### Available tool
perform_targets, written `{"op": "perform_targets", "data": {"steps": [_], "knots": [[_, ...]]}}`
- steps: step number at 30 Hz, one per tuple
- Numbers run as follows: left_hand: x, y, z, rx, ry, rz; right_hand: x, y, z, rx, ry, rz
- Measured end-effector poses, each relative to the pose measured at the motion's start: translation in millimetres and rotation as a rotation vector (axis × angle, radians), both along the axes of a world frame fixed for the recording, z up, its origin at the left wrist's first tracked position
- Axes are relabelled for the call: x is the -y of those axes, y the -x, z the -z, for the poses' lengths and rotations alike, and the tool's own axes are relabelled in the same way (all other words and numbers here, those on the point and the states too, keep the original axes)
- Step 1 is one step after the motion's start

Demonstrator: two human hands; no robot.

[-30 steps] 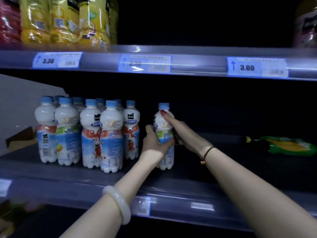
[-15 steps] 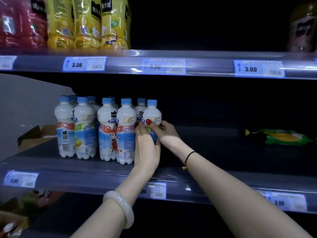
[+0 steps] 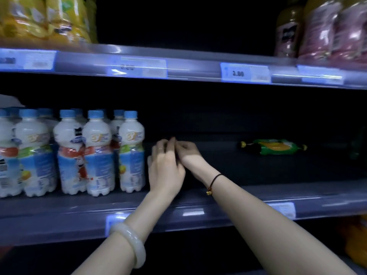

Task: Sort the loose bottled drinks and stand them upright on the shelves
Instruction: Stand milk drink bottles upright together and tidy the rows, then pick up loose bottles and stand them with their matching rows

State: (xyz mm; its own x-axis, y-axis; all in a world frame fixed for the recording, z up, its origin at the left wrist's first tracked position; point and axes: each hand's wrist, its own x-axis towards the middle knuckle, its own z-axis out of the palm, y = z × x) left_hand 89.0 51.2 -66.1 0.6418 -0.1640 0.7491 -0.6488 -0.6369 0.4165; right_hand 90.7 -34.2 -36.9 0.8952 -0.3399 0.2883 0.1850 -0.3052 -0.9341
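**One bottle placed, one more lying down**

One white bottle (image 3: pixel 132 151) with a blue cap now stands upright at the right end of the row of white bottles (image 3: pixel 67 153), touching its neighbour. Half a second ago both hands were holding it against this row; now they have let it go and have moved a little to the right. This bottle seems finished, so the sorting can go on to the next item.

The left hand (image 3: pixel 165 167) is just beside the placed bottle but apart from it, with the back turned up and the fingers relaxed, holding nothing. The right hand (image 3: pixel 188 153) is next to it, and the fingertips of the two hands meet. Its fingers are loosely bent, and nothing is seen in them, although the picture is blurred there.

Further right on the same shelf (image 3: pixel 198 213) a green bottle (image 3: pixel 275 146) lies on its side, well apart from both hands. It is probably the next one to stand up, and the right hand is nearer to it.
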Motion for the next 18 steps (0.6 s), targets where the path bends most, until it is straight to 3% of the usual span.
{"op": "perform_targets", "data": {"steps": [6,10,18], "knots": [[106.6,7.0,-24.5,-0.273,-0.24,0.343,123.5,29.2,4.4,-0.029,0.235,0.239],[182.7,7.1,-31.1,-0.291,-0.389,0.451,211.8,53.0,9.9,-0.119,0.426,0.384],[316.6,2.3,-40.1,-0.417,-0.47,0.551,402.2,54.2,12.1,-0.518,1.067,0.49]]}}
